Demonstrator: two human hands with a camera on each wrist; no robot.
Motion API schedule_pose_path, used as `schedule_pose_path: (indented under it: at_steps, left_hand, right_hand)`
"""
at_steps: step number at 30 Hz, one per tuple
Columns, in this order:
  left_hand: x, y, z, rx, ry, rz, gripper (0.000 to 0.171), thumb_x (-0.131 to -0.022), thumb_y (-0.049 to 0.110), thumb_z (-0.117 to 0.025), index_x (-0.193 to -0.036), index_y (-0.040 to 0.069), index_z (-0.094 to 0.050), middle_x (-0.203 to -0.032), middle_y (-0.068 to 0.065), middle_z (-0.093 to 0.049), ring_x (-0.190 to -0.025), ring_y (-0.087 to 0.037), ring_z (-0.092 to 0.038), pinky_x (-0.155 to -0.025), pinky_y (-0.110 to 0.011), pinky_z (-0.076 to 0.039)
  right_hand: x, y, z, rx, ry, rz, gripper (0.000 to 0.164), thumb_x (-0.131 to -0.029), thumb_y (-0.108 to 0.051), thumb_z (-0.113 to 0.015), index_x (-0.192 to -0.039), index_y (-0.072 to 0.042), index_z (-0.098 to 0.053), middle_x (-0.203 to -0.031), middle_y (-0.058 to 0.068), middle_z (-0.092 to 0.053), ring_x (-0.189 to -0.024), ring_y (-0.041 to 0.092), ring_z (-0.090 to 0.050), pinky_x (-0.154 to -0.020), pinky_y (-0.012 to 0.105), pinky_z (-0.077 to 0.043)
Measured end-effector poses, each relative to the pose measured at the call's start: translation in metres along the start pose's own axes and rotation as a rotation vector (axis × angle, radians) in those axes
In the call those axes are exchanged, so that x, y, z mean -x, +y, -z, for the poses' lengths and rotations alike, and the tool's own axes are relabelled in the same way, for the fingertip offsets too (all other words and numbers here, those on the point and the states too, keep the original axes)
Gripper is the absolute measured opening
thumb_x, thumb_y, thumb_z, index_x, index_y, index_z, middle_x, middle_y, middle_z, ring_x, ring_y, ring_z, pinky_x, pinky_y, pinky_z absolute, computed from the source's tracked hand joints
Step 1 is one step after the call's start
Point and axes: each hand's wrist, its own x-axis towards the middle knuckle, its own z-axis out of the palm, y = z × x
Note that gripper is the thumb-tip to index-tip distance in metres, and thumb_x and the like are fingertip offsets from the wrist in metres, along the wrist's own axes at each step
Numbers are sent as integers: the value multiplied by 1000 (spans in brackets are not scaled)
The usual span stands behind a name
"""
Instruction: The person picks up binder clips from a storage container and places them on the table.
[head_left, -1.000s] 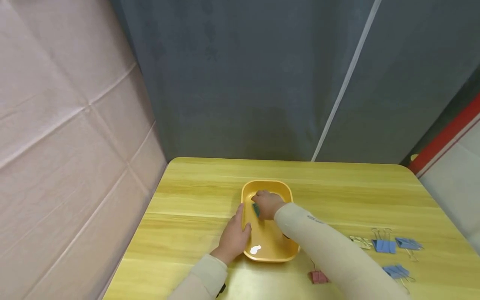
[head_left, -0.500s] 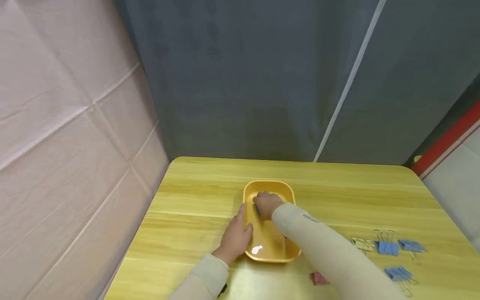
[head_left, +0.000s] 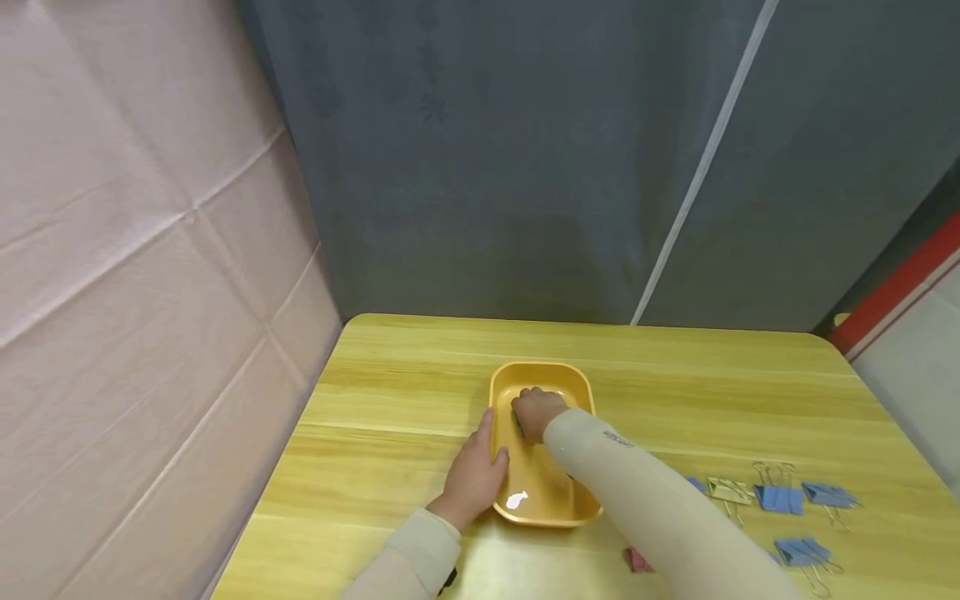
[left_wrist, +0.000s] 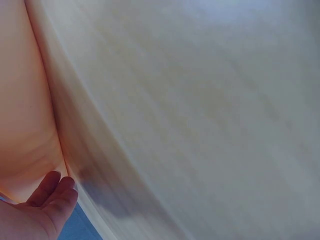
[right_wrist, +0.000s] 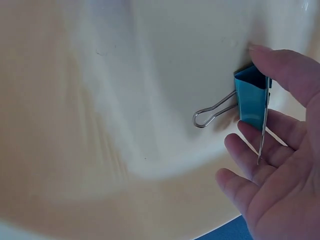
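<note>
A yellow tray (head_left: 577, 500) sits mid-table on the wooden table (head_left: 375, 400). My right hand (head_left: 536, 412) reaches into its far half and pinches a teal binder clip (right_wrist: 252, 102) between thumb (right_wrist: 285, 70) and fingers (right_wrist: 250, 165). The clip touches the tray floor (right_wrist: 165, 75), one wire handle pointing left. In the head view the clip (head_left: 517, 422) shows only as a sliver under the hand. My left hand (head_left: 472, 475) rests against the tray's left rim with straight fingers (left_wrist: 50, 192) along the tray wall (left_wrist: 25, 100).
Loose binder clips lie at the table's right front: blue ones (head_left: 780, 498) (head_left: 828, 494) (head_left: 802, 550), a pale gold one (head_left: 727, 489) and a pink one (head_left: 636, 558) beside my right sleeve. A grey curtain hangs behind the table and pink fabric to the left.
My right hand has sunk slightly lower into the tray with the teal clip. The left hand stays on the rim. The view has shifted a little.
</note>
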Motion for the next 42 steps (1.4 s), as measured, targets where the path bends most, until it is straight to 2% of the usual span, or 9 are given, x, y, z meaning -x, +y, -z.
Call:
schedule_pose_path:
  at_steps: [11, 17, 26, 34, 42]
  left_hand:
    - [2, 0, 1, -9, 0, -21, 63, -92, 29, -45, -145, 17, -13, -131, -20, -44, -117, -34, -44, -93, -48, -40]
    - [3, 2, 1, -10, 4, -29, 63, -92, 29, -45, -145, 16, -14, -130, -21, -44, -116, -34, -45, -92, -48, -41]
    - [2, 2, 1, 3, -19, -20, 64, -92, 29, -44, -145, 19, -10, -134, -19, -42, -119, -33, -43, -95, -48, -38]
    - [4, -1, 4, 0, -11, 0, 64, -92, 29, -45, -145, 19, -11, -131, -19, -44, -115, -35, -46, -91, -50, -41]
    - [3, -2, 5, -18, 2, 3, 64, -91, 30, -45, -145, 18, -12, -130, -20, -44, -115, -35, -45, -91, -50, -41]
  right_hand:
    - [0, 0, -3, -8, 9, -12, 35, -72, -17, -74, -104, -11, -61, -102, 6, -57, -93, 22, -54, -73, 35, -51]
    - [1, 1, -1, -11, 10, 1, 32, -72, -16, -75, -100, -10, -62, -96, 6, -56, -89, 21, -55, -70, 35, -51]
    - [5, 1, 6, -73, -7, 18, 27, -74, -13, -69, -99, -10, -61, -93, 4, -56, -87, 20, -55, -74, 33, -49]
    - [6, -4, 15, -124, 13, 43, 16, -74, -14, -68, -88, -12, -59, -86, 2, -56, -74, 16, -53, -65, 34, -49]
    - [10, -5, 25, -208, 58, 55, 19, -71, -18, -71, -78, -13, -54, -77, 0, -47, -67, 16, -45, -56, 29, -43]
